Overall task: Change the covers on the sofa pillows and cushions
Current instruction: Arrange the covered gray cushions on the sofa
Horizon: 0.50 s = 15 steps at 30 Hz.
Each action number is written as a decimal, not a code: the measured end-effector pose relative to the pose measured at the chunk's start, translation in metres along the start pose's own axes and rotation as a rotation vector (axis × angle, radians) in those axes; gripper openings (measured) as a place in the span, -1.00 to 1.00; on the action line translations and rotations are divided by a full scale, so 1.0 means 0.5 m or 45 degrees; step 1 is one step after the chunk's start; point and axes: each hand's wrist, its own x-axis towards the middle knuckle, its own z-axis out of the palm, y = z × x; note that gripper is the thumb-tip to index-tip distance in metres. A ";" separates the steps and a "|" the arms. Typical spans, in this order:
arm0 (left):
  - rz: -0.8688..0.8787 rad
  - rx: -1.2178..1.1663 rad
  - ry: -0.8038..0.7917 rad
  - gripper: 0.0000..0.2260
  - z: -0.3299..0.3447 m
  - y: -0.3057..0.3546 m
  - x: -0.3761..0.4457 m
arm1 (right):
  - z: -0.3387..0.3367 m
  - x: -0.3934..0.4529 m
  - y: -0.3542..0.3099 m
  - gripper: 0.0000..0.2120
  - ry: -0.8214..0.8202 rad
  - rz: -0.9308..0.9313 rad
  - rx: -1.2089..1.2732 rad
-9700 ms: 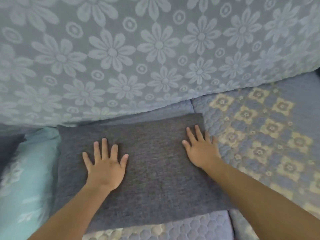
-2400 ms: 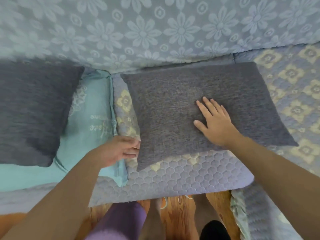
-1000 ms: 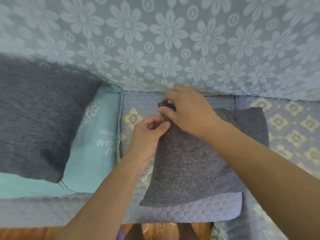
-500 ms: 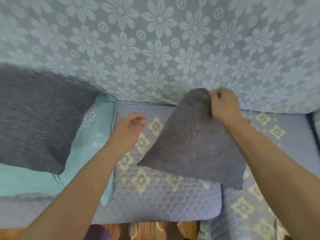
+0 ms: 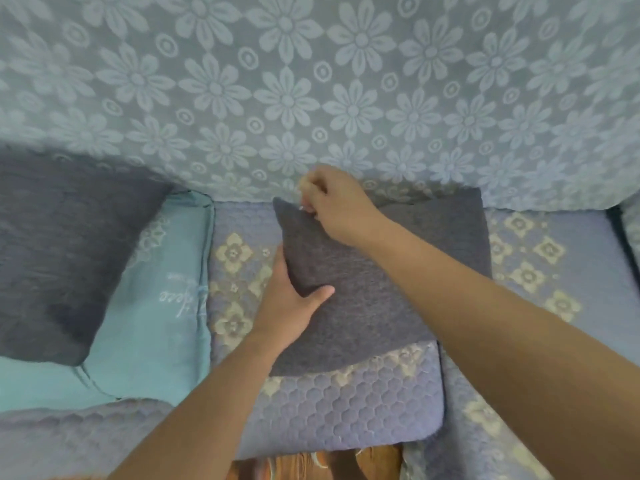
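Observation:
A dark grey pillow (image 5: 374, 306) lies on the quilted sofa seat (image 5: 346, 403), its far edge against the backrest. My left hand (image 5: 291, 303) grips the pillow's left edge, thumb on top and fingers underneath. Over the pillow's far left corner my right hand (image 5: 332, 199) has its fingers curled, pinching something small there; what it pinches is too blurred to tell. A second dark grey pillow (image 5: 59, 251) rests at the left on a turquoise pillow (image 5: 156, 306).
The sofa backrest (image 5: 311, 81) is draped in a blue-grey cloth with a daisy pattern. A second quilted seat cushion (image 5: 540, 271) lies to the right. A strip of wooden floor (image 5: 311, 465) shows below the seat's front edge.
The grey pillow, held up by one corner half a second ago, now lies flat on the seat. My left hand has taken its left edge; my right hand moved to its far left corner.

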 end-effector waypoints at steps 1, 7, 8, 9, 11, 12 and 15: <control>-0.076 0.021 0.181 -0.46 0.001 -0.031 0.017 | 0.014 0.002 0.018 -0.86 0.036 0.074 0.169; -0.428 0.153 0.575 -0.88 -0.088 -0.143 0.121 | -0.026 -0.104 0.299 -0.44 -0.059 0.270 -0.535; -0.445 0.177 0.637 -0.88 -0.108 -0.141 0.132 | -0.041 -0.130 0.357 -0.40 -0.178 0.368 -0.645; -0.457 0.217 0.745 -0.88 -0.131 -0.129 0.137 | -0.055 -0.155 0.405 -0.36 -0.305 0.490 -0.684; -0.445 0.340 1.017 -0.83 -0.203 -0.098 0.154 | -0.076 -0.189 0.460 -0.31 -0.471 0.676 -0.578; -0.416 0.374 1.130 -0.80 -0.237 -0.078 0.158 | -0.081 -0.195 0.467 -0.31 -0.509 0.688 -0.529; 0.121 0.653 1.010 -0.87 -0.220 -0.029 0.144 | -0.076 -0.177 0.447 -0.34 -0.419 0.549 -0.651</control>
